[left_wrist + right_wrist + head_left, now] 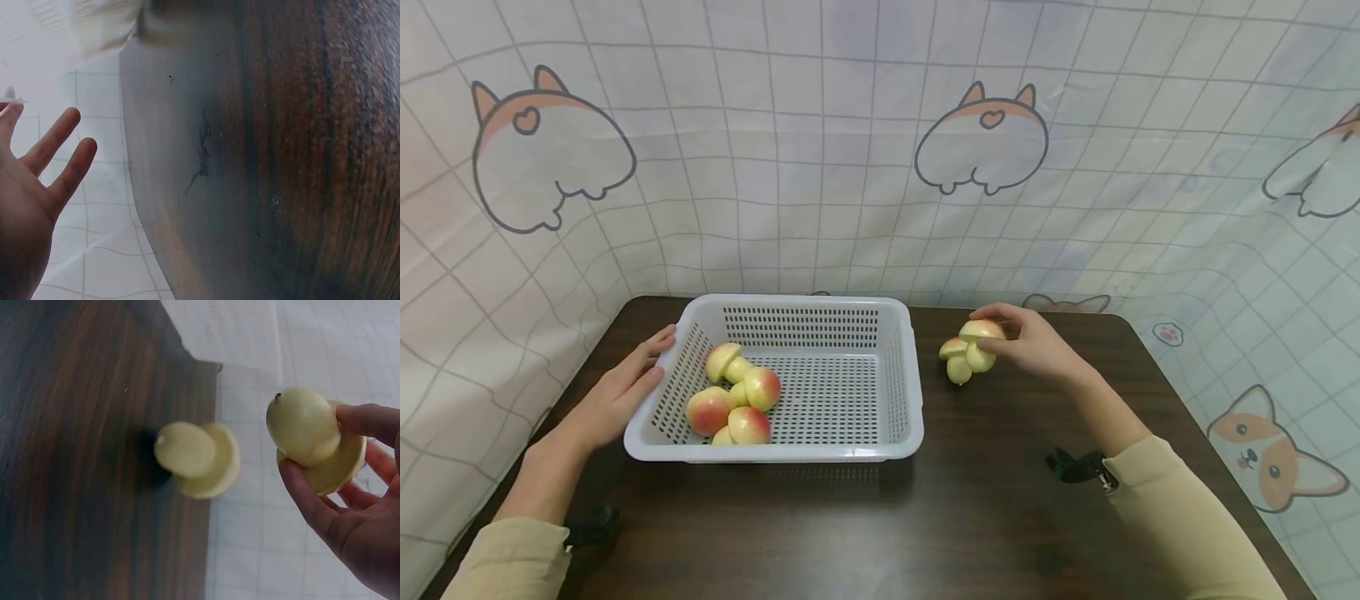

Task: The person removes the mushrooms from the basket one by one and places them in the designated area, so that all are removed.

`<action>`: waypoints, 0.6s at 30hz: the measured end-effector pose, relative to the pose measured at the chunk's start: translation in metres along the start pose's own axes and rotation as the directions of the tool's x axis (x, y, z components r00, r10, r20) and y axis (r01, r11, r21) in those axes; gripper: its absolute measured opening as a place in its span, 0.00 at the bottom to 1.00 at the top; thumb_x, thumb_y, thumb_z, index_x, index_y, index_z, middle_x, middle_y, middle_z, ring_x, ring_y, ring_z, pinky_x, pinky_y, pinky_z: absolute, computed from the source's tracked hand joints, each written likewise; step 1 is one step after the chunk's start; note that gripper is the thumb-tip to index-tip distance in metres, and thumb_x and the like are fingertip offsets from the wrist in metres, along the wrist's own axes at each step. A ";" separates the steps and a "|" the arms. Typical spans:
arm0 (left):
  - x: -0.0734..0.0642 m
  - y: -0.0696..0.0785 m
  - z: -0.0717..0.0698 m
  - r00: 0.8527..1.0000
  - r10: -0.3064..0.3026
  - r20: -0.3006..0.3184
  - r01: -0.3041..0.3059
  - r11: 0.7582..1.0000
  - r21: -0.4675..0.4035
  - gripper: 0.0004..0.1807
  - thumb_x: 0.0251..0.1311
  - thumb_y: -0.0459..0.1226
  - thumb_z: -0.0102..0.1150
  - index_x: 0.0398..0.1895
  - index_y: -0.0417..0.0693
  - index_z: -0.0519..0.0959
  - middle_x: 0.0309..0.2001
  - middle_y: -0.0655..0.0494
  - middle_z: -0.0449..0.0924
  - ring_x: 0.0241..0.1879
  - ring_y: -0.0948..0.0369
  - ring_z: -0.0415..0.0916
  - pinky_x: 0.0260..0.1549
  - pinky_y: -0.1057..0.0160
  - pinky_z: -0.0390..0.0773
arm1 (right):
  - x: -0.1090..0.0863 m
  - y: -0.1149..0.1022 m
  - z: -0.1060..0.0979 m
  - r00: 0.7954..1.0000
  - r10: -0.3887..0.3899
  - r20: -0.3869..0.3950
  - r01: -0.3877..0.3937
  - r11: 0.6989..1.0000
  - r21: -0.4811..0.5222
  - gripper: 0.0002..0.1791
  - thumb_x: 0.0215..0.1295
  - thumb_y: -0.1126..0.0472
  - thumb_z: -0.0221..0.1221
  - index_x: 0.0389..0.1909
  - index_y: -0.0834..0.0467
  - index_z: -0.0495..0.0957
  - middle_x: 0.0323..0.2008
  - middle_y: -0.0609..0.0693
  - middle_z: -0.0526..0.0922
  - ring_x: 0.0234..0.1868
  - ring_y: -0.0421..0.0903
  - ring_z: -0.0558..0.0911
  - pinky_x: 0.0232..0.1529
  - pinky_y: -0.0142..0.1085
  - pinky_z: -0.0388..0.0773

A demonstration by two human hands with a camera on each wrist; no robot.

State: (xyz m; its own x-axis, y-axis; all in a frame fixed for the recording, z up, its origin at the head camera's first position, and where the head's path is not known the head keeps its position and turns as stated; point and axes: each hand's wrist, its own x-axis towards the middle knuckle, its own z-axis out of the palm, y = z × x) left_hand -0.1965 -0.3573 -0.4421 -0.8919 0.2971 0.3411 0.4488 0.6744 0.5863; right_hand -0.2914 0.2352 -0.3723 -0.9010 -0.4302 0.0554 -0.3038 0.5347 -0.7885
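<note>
My right hand (1026, 340) grips a toy mushroom (981, 343) with a yellow stem and a red-tinged cap, thumb and fingers around its cap. In the right wrist view the held mushroom (306, 434) shows its rounded stem end. A second mushroom (956, 362) stands on the table beside it, partly overlapped in the head view. My left hand (617, 396) rests with extended fingers along the left rim of a white plastic basket (910, 400). Inside the basket's left half lie several similar mushrooms (708, 411). In the left wrist view, spread fingers (74, 169) show.
The dark wooden table (820, 533) ends at a cloth backdrop (865, 208) printed with a grid and cartoon corgis, which also runs along both sides. Dark straps (1078, 467) sit at the wrists near beige sleeves (1187, 517).
</note>
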 end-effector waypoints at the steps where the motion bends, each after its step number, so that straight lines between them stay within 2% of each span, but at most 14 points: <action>1: 0.000 0.000 0.000 1.000 -0.001 0.001 0.001 1.000 0.001 0.29 0.79 0.37 0.44 0.80 0.45 0.56 0.80 0.45 0.54 0.70 0.73 0.56 0.53 0.83 0.55 | -0.001 0.003 -0.001 1.000 0.001 0.000 -0.001 1.000 0.002 0.23 0.71 0.57 0.66 0.65 0.57 0.77 0.57 0.56 0.81 0.57 0.55 0.78 0.46 0.47 0.77; 6: 0.000 0.000 0.000 1.000 -0.004 -0.009 0.004 1.000 -0.006 0.29 0.78 0.36 0.45 0.80 0.45 0.58 0.79 0.45 0.55 0.71 0.70 0.56 0.54 0.83 0.54 | -0.004 0.019 -0.007 1.000 0.009 0.007 -0.009 1.000 0.026 0.24 0.72 0.56 0.65 0.65 0.57 0.76 0.57 0.57 0.81 0.57 0.55 0.78 0.49 0.50 0.77; 7: 0.001 0.000 0.000 1.000 -0.002 -0.013 0.002 1.000 0.000 0.29 0.78 0.36 0.45 0.80 0.45 0.58 0.79 0.45 0.55 0.70 0.74 0.55 0.54 0.83 0.54 | -0.005 0.022 -0.008 1.000 0.011 0.008 -0.011 0.999 0.030 0.24 0.72 0.56 0.64 0.66 0.58 0.75 0.57 0.58 0.81 0.57 0.55 0.78 0.49 0.51 0.77; 14: 0.001 0.000 0.000 1.000 0.008 -0.014 -0.008 1.000 0.003 0.30 0.78 0.36 0.46 0.80 0.45 0.57 0.79 0.45 0.56 0.66 0.76 0.59 0.52 0.83 0.57 | -0.008 0.041 -0.012 1.000 0.026 0.000 -0.026 0.999 0.042 0.24 0.73 0.60 0.64 0.66 0.61 0.74 0.54 0.61 0.81 0.53 0.54 0.79 0.46 0.40 0.78; 18: 0.000 -0.001 0.001 1.000 0.012 -0.012 -0.012 1.000 0.005 0.29 0.78 0.35 0.46 0.79 0.44 0.58 0.79 0.45 0.56 0.66 0.78 0.57 0.51 0.84 0.57 | -0.009 0.051 -0.011 0.999 0.050 0.004 -0.050 0.996 0.071 0.25 0.72 0.61 0.64 0.67 0.63 0.73 0.55 0.63 0.80 0.53 0.54 0.78 0.46 0.39 0.79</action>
State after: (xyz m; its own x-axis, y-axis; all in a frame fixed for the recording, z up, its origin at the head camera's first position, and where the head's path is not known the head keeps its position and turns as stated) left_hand -0.1972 -0.3577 -0.4433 -0.8857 0.2970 0.3568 0.4591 0.6743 0.5784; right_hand -0.3023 0.2741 -0.4068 -0.9138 -0.4060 0.0134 -0.2354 0.5024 -0.8320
